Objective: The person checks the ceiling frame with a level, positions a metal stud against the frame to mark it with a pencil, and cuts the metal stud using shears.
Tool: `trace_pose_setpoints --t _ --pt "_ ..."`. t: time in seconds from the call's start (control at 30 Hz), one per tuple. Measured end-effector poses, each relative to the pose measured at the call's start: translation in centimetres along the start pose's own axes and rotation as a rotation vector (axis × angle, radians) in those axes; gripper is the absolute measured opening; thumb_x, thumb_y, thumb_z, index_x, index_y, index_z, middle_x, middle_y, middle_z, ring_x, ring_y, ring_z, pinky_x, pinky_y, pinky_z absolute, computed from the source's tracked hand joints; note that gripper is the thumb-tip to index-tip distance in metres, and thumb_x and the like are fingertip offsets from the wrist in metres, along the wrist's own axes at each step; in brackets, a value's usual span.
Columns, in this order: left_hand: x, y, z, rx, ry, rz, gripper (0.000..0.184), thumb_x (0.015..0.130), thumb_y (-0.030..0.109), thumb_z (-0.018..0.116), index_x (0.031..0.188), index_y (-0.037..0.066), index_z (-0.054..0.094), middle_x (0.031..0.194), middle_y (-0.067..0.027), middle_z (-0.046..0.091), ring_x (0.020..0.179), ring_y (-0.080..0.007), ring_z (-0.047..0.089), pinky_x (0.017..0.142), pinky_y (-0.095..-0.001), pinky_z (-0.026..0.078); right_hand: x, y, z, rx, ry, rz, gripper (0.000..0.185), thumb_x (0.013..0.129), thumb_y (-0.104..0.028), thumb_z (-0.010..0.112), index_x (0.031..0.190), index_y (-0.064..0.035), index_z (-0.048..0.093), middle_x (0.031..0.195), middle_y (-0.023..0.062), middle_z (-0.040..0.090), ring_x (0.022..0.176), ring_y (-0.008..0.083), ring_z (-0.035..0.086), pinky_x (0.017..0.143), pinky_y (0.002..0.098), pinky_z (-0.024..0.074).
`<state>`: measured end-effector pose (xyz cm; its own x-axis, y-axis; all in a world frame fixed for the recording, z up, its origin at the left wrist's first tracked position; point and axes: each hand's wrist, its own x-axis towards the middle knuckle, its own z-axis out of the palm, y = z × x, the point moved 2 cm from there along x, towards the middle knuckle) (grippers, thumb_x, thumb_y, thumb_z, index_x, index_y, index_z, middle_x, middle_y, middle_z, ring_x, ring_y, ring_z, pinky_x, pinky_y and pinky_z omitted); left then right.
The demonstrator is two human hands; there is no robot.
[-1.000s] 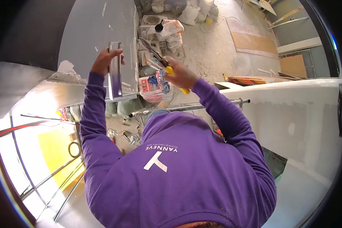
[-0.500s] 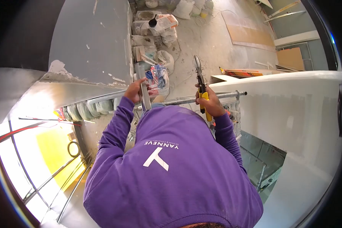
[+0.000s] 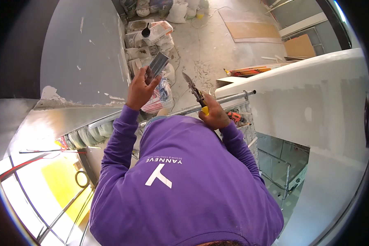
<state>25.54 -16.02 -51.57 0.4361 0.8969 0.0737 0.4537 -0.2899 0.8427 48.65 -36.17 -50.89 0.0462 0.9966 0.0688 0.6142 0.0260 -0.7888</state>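
Note:
A short grey metal channel (image 3: 159, 64) is gripped in my left hand (image 3: 142, 88), its far end tilted up and to the right. My right hand (image 3: 215, 112) holds tin snips (image 3: 196, 92) by their yellow and black handles, with the blades pointing away to the upper left. The channel and the snips are apart. Beneath my left hand is a plastic basket (image 3: 152, 106) with blue and red items in it.
A metal rail (image 3: 229, 98) runs across in front of my body. An orange power tool (image 3: 235, 117) lies right of my right hand. White sacks (image 3: 177, 12), a brown board (image 3: 254, 32) and a grey wall panel (image 3: 82, 45) are farther off.
My left hand has raised the channel away from my body and turned it. The snips have come left, nearer the channel, and now tilt left. The view has shifted somewhat.

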Motion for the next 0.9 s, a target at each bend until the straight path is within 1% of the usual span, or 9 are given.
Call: trace_pose_setpoints --t 0.07,0.17,0.27,0.37,0.47,0.57,0.77,0.87,0.9 --pt "0.2 2.7 -1.3 0.091 -0.014 0.043 0.061 0.088 0.042 0.072 0.127 -0.001 0.055 0.103 -0.0167 0.064 0.085 -0.0271 0.065 0.076 -0.0383 0.052 0.1 -0.4 -0.2 0.022 -0.016 0.001 0.068 0.078 -0.009 0.062 0.139 0.0083 0.039 0.126 0.0274 0.053 0.118 0.0428 0.054 0.102 0.0422 0.0443" --pt "0.6 4.0 -2.0 0.099 -0.028 0.117 0.063 0.085 0.04 0.076 0.127 -0.002 0.057 0.102 -0.016 0.064 0.085 -0.0276 0.065 0.076 -0.0377 0.053 0.4 -0.9 -0.4 -0.004 -0.031 -0.011 0.069 0.077 -0.009 0.062 0.14 0.0091 0.038 0.125 0.0274 0.052 0.117 0.0431 0.054 0.102 0.0422 0.0446" --pt "0.6 6.7 -3.0 0.017 -0.182 0.023 0.067 0.08 0.04 0.08 0.128 -0.002 0.058 0.103 -0.0164 0.065 0.085 -0.0287 0.066 0.079 -0.0377 0.053 0.5 -1.1 -0.6 -0.006 -0.036 -0.029 0.07 0.077 -0.008 0.062 0.14 0.0096 0.038 0.124 0.0271 0.053 0.116 0.0422 0.055 0.102 0.042 0.0447" --pt "0.4 7.8 -2.8 0.197 -0.083 0.189 0.068 0.076 0.04 0.083 0.127 0.001 0.059 0.107 -0.0164 0.066 0.087 -0.0305 0.067 0.079 -0.0393 0.054 0.2 -1.5 -1.1 0.041 -0.069 0.028 0.072 0.076 -0.009 0.062 0.14 0.0099 0.036 0.126 0.0278 0.051 0.119 0.0424 0.054 0.104 0.0417 0.0436" --pt "0.2 8.8 -2.7 0.308 -0.012 0.252 0.068 0.074 0.04 0.083 0.126 0.002 0.061 0.108 -0.0153 0.067 0.089 -0.0319 0.067 0.079 -0.0411 0.053 -0.6 -1.4 -1.0 -0.012 -0.023 -0.018 0.075 0.075 -0.01 0.062 0.141 0.01 0.034 0.13 0.0288 0.049 0.123 0.0432 0.051 0.107 0.042 0.0408" --pt "0.3 9.6 -2.5 0.325 -0.006 0.272 0.067 0.074 0.041 0.084 0.124 0.003 0.061 0.107 -0.0142 0.067 0.089 -0.0326 0.067 0.077 -0.0417 0.053 -1.2 -0.6 -0.7 0.015 -0.028 0.01 0.077 0.075 -0.011 0.063 0.142 0.0102 0.033 0.133 0.0297 0.047 0.126 0.0443 0.048 0.11 0.0427 0.0382" --pt "0.7 10.6 -2.1 0.348 -0.083 0.238 0.07 0.072 0.042 0.085 0.125 0.002 0.061 0.108 -0.0146 0.067 0.089 -0.0316 0.068 0.078 -0.0409 0.054 -1.9 -0.7 -1.1 0.027 -0.016 0.035 0.077 0.074 -0.011 0.063 0.143 0.01 0.033 0.133 0.03 0.047 0.126 0.0445 0.048 0.11 0.0431 0.0379" --pt "1.0 10.5 -1.8 0.29 -0.07 0.306 0.072 0.071 0.043 0.086 0.123 -0.001 0.062 0.106 -0.0151 0.068 0.084 -0.0277 0.068 0.077 -0.0381 0.054 -2.2 0.1 -0.8 0.057 0.008 0.052 0.077 0.075 -0.01 0.063 0.143 0.0098 0.033 0.133 0.0293 0.047 0.126 0.0443 0.048 0.11 0.0431 0.0383" --pt "1.2 10.4 -1.6 0.221 -0.129 0.255 0.072 0.071 0.044 0.086 0.122 -0.002 0.062 0.104 -0.0154 0.068 0.082 -0.0265 0.067 0.076 -0.0372 0.054 -2.4 0.2 -0.9 0.061 0.004 0.057 0.077 0.075 -0.01 0.063 0.143 0.0099 0.032 0.135 0.0302 0.047 0.128 0.0438 0.047 0.111 0.0431 0.0372"
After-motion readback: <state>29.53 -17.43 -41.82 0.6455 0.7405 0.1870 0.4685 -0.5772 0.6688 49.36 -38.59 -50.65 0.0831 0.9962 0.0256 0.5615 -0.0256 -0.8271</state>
